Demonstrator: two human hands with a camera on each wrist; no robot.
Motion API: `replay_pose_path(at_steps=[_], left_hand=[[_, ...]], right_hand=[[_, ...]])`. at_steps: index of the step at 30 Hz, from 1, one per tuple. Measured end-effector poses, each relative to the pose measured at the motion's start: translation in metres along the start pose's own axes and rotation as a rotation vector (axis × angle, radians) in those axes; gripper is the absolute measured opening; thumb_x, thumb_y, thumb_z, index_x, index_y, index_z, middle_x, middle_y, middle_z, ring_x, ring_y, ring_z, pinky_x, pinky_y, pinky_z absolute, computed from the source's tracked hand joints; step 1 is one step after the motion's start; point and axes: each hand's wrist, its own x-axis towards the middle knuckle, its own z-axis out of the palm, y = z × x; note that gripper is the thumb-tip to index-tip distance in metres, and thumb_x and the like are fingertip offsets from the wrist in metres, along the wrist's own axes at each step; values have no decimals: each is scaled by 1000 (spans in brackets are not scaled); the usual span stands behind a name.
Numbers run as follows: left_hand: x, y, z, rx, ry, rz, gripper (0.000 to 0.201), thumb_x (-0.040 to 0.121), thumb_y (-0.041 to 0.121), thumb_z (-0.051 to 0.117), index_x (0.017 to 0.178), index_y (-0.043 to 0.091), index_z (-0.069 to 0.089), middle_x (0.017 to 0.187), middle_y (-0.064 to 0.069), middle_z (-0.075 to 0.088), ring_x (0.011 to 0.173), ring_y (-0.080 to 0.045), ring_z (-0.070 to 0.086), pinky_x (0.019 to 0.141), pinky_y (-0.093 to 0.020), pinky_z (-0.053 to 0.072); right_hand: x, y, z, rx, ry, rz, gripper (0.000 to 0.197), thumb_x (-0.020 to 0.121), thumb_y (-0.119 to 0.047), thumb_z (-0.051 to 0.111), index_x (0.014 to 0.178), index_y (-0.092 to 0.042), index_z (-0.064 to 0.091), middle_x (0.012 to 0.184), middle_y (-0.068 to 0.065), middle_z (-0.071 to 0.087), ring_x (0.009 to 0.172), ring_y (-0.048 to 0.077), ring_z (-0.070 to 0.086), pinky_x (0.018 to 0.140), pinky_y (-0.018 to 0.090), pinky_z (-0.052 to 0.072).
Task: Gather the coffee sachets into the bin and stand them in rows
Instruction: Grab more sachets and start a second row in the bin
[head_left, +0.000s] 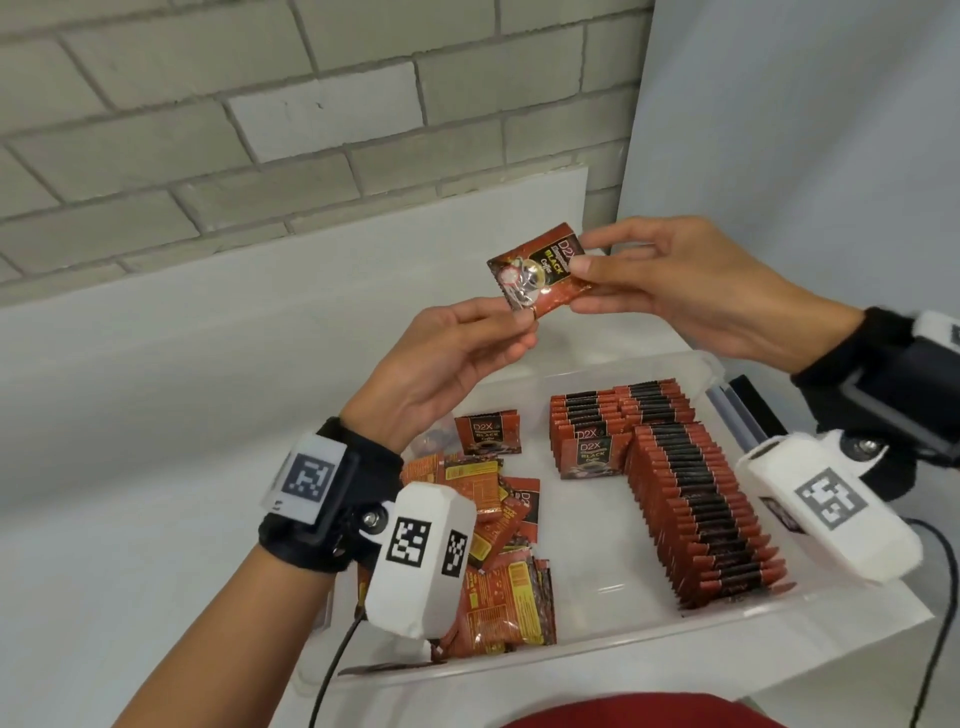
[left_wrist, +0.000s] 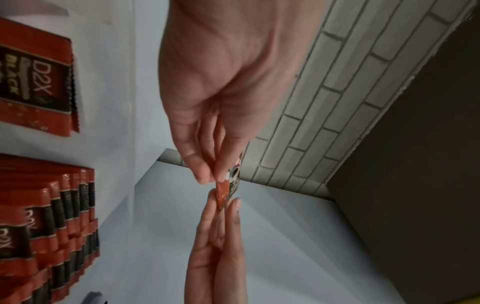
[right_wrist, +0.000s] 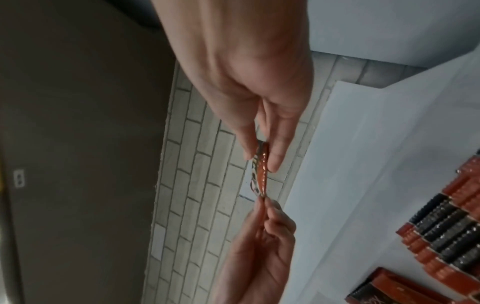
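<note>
Inside the clear plastic bin (head_left: 711, 366) on the white worktop (head_left: 156, 415), most of the job looks done to me: a long row of red-and-black coffee sachets (head_left: 701, 514) stands on edge along the right side, with a shorter standing row (head_left: 618, 410) behind it towards the far wall. What is left is the loose heap of sachets (head_left: 498, 551) lying flat and overlapping at the left of the bin, plus one lone sachet (head_left: 488, 434) just beyond the heap, face up (whether any lie outside the bin I cannot tell, since my wrist cameras hide that corner). So I judge the gathering near enough finished and the standing-up well past halfway.

Above the bin, between both hands, I hold a single red foil sachet with a black label (head_left: 540, 275), well clear of the rows below. My left hand (head_left: 447, 364) pinches its lower corner between thumb and fingertips, the other fingers curled loosely under. My right hand (head_left: 691, 291) pinches the opposite end, thumb on the printed face and fingers behind. In the wrist views the sachet shows edge-on, stretched between the two pinches, tilted rather than level. Neither hand touches anything else.
</note>
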Motion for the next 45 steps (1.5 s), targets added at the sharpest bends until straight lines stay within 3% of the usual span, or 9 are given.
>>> replay_pose_path(at_steps=[4,10,16,22,24,29,37,41,45], left_hand=[[-9,-1,4,55,2,-18,6,80,1,68,86,2,68,76,-9,71,67,-12,68,63,-15,55],[-23,-13,0,105,-46,-203,21,72,5,72,91,0,68,81,-10,73,69,-12,70,60,-15,55],[-37,-22,-19,404,-149,-370,16,83,8,68,97,0,70,95,-15,72,88,-19,70,79,-21,57],[-36,-35,9,493,-292,-475,25,95,4,55,119,4,62,100,-14,68,81,-14,67,78,-20,57],[-32,-43,18,505,-316,-514,33,97,2,52,129,6,56,104,-14,67,81,-14,66,79,-21,57],[-25,-59,27,494,-293,-592,46,96,0,52,140,12,47,107,-13,68,81,-15,67,86,-27,56],[-23,-62,28,478,-303,-620,48,97,2,48,144,10,40,111,-15,67,84,-15,66,86,-26,55],[-24,-61,26,537,-321,-591,42,97,2,49,139,6,47,100,-10,69,79,-13,65,82,-23,55],[-26,-37,24,857,-329,-335,25,96,1,48,114,12,62,97,-1,64,82,-8,62,81,-18,55]], right_hand=[[-1,-6,-7,-77,-67,81,19,77,-9,72,94,-1,69,92,14,74,86,24,73,69,22,59],[-3,-6,-12,-279,-187,116,21,75,-11,74,93,-2,70,87,10,75,79,17,73,67,18,58],[-19,10,-12,-919,-430,100,6,77,-28,78,80,-25,74,74,-13,73,71,-3,66,70,12,44],[-14,39,5,-1330,-437,-112,10,77,-28,79,80,-22,71,74,-11,67,65,-4,53,62,13,41],[-12,44,7,-1399,-450,-104,11,79,-28,77,81,-20,68,74,-11,63,68,-6,44,64,21,40],[-9,53,8,-1445,-471,-115,16,79,-21,74,74,-17,60,68,-12,52,70,3,46,57,18,33],[-17,41,14,-1251,-586,61,17,77,-26,78,84,-16,67,69,-6,69,57,2,60,59,14,47],[-23,46,19,-1397,-756,150,24,87,-27,69,109,-16,67,99,-2,72,91,10,65,79,21,49],[-25,50,21,-1456,-778,195,31,92,-30,62,117,-12,63,110,3,68,101,16,62,88,28,49]])
